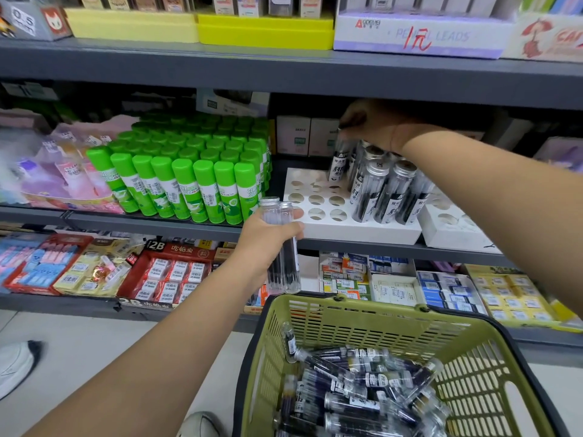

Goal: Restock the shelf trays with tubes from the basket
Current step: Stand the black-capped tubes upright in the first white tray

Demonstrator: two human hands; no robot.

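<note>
My left hand (268,238) grips two clear tubes (284,263) with silver caps, upright, just in front of the white holed tray (318,228) on the middle shelf. Under the upper shelf, my right hand (369,121) pinches the cap of one tube (339,162), which stands tilted over a rear hole of that tray. Several filled tubes (381,190) stand in the tray's right side; its left holes are open. The green basket (347,323) at the bottom right holds several loose tubes (359,392).
Green glue sticks (189,171) stand packed left of the tray. A second white holed tray (448,222) sits to its right. The dark shelf edge (284,74) overhangs my right hand. Eraser boxes (170,275) fill the lower shelf. Shoes (15,364) are on the floor.
</note>
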